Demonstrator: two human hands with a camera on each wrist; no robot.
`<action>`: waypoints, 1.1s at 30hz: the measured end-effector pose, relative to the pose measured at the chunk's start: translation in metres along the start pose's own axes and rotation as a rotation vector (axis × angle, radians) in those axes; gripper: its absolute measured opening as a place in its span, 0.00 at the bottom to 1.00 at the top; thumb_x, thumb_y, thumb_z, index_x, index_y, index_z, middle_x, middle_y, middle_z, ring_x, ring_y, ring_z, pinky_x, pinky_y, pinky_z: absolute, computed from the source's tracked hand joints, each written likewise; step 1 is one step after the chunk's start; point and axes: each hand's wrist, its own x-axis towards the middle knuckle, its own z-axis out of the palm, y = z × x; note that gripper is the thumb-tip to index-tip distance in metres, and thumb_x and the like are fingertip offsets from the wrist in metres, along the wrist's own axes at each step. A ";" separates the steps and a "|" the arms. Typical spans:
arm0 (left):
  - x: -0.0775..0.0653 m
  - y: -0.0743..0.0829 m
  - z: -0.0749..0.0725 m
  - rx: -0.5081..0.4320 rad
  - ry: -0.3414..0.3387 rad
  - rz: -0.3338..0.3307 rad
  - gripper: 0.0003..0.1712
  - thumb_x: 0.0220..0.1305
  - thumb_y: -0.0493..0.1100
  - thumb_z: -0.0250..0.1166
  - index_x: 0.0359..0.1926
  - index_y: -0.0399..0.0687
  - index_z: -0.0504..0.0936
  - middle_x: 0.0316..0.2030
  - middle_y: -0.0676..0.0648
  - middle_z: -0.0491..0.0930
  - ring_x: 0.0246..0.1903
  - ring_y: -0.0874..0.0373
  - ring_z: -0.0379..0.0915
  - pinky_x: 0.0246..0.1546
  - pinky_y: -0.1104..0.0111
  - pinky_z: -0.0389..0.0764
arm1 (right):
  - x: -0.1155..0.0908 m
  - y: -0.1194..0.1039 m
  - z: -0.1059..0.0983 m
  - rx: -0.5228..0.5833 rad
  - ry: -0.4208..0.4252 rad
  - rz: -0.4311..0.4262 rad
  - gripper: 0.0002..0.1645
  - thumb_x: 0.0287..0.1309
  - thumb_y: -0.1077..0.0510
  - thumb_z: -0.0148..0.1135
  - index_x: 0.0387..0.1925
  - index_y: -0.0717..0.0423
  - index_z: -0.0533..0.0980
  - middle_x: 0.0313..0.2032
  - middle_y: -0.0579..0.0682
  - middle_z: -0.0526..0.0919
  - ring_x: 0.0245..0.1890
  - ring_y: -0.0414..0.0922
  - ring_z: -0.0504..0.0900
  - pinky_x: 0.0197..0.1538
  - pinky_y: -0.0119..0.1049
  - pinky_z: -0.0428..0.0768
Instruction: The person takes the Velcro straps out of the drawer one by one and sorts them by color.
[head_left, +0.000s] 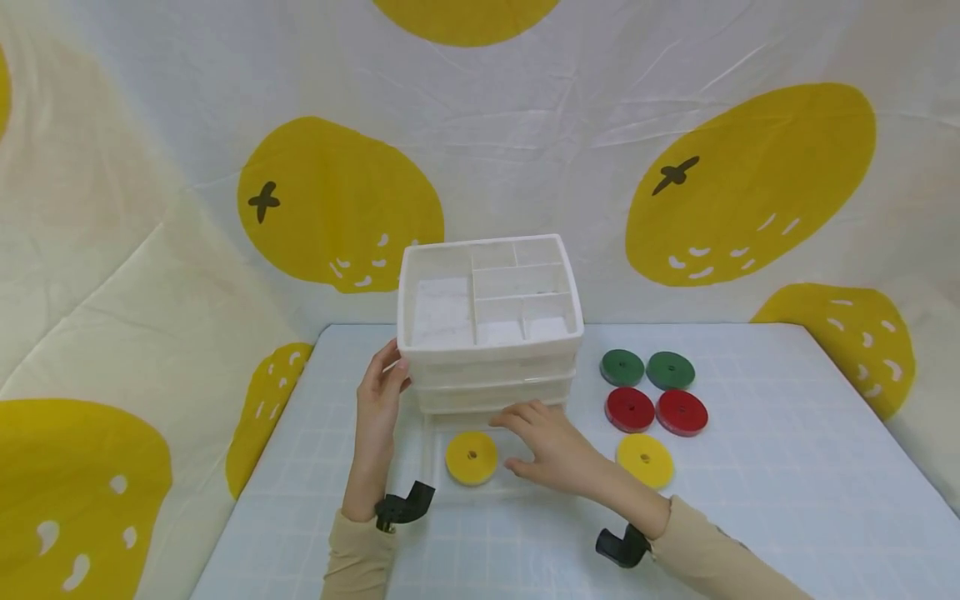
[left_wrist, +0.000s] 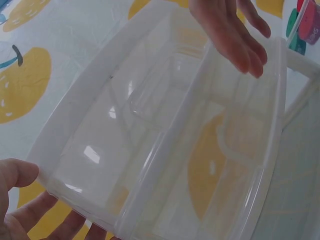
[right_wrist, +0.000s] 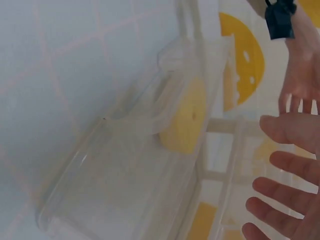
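Note:
A white plastic drawer organizer stands at the middle back, with a divided top tray. Its bottom clear drawer is pulled out towards me. In it lies a flat yellow roll, seen through the plastic in the right wrist view. My left hand rests its thumb and fingers against the organizer's left side near the front corner. Over the right part of the drawer hovers my right hand, its fingers spread and holding nothing. The left wrist view shows the organizer's walls close up.
Right of the organizer lie two green rolls, two red rolls and another yellow roll. A pale checked cloth covers the table. A fruit-printed curtain hangs behind it.

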 end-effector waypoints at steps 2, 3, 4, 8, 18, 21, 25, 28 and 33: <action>0.000 0.000 0.000 0.002 0.002 -0.002 0.23 0.71 0.48 0.56 0.64 0.55 0.71 0.56 0.53 0.72 0.52 0.60 0.71 0.55 0.68 0.74 | 0.005 -0.003 0.000 -0.002 -0.023 -0.019 0.33 0.50 0.51 0.72 0.59 0.45 0.73 0.58 0.43 0.76 0.59 0.45 0.71 0.61 0.45 0.74; 0.000 0.000 0.000 0.003 0.003 -0.002 0.23 0.70 0.48 0.56 0.64 0.55 0.71 0.55 0.54 0.72 0.52 0.60 0.71 0.55 0.69 0.74 | 0.008 -0.004 0.000 -0.007 -0.035 -0.029 0.33 0.50 0.51 0.72 0.59 0.45 0.73 0.58 0.43 0.76 0.58 0.45 0.71 0.61 0.45 0.74; 0.000 -0.001 0.000 0.005 0.005 -0.001 0.23 0.70 0.48 0.56 0.64 0.55 0.71 0.55 0.54 0.72 0.51 0.61 0.71 0.54 0.70 0.74 | 0.010 -0.004 0.000 -0.013 -0.047 -0.040 0.33 0.50 0.51 0.72 0.59 0.46 0.73 0.57 0.44 0.76 0.58 0.45 0.72 0.60 0.45 0.74; 0.002 -0.002 -0.001 0.001 0.010 0.005 0.22 0.70 0.47 0.57 0.64 0.54 0.72 0.53 0.56 0.73 0.50 0.63 0.72 0.51 0.72 0.75 | 0.020 -0.007 0.002 -0.054 -0.093 -0.085 0.32 0.50 0.51 0.72 0.58 0.45 0.74 0.56 0.45 0.77 0.57 0.46 0.72 0.58 0.45 0.75; 0.000 -0.002 -0.001 -0.003 0.000 0.010 0.22 0.70 0.46 0.56 0.64 0.54 0.71 0.53 0.56 0.73 0.49 0.64 0.73 0.52 0.69 0.75 | 0.037 -0.009 0.015 -0.147 -0.213 -0.156 0.33 0.50 0.49 0.72 0.58 0.46 0.73 0.56 0.45 0.77 0.57 0.46 0.73 0.57 0.44 0.75; 0.000 -0.001 -0.001 -0.005 0.001 0.013 0.22 0.70 0.46 0.57 0.64 0.54 0.71 0.53 0.56 0.73 0.49 0.64 0.73 0.52 0.70 0.76 | 0.041 -0.010 0.019 -0.176 -0.260 -0.155 0.34 0.50 0.49 0.72 0.60 0.44 0.72 0.58 0.45 0.76 0.58 0.46 0.73 0.59 0.45 0.74; 0.000 -0.001 -0.001 -0.013 0.004 0.010 0.23 0.70 0.46 0.57 0.64 0.53 0.71 0.52 0.57 0.73 0.49 0.63 0.73 0.51 0.70 0.75 | 0.045 -0.010 0.026 -0.230 -0.302 -0.168 0.35 0.50 0.48 0.72 0.61 0.42 0.71 0.59 0.45 0.75 0.59 0.46 0.72 0.62 0.45 0.73; 0.000 -0.002 -0.001 -0.020 0.002 0.008 0.22 0.70 0.46 0.57 0.64 0.53 0.71 0.52 0.57 0.73 0.49 0.62 0.72 0.51 0.70 0.75 | 0.049 -0.010 0.031 -0.270 -0.321 -0.183 0.36 0.50 0.48 0.72 0.62 0.41 0.70 0.60 0.45 0.75 0.61 0.47 0.72 0.63 0.46 0.72; 0.000 -0.002 -0.001 -0.017 0.003 0.009 0.22 0.70 0.46 0.57 0.64 0.53 0.72 0.52 0.58 0.73 0.48 0.63 0.73 0.51 0.70 0.76 | 0.054 -0.012 0.035 -0.305 -0.346 -0.197 0.35 0.51 0.48 0.71 0.62 0.40 0.70 0.59 0.45 0.75 0.61 0.47 0.73 0.64 0.45 0.72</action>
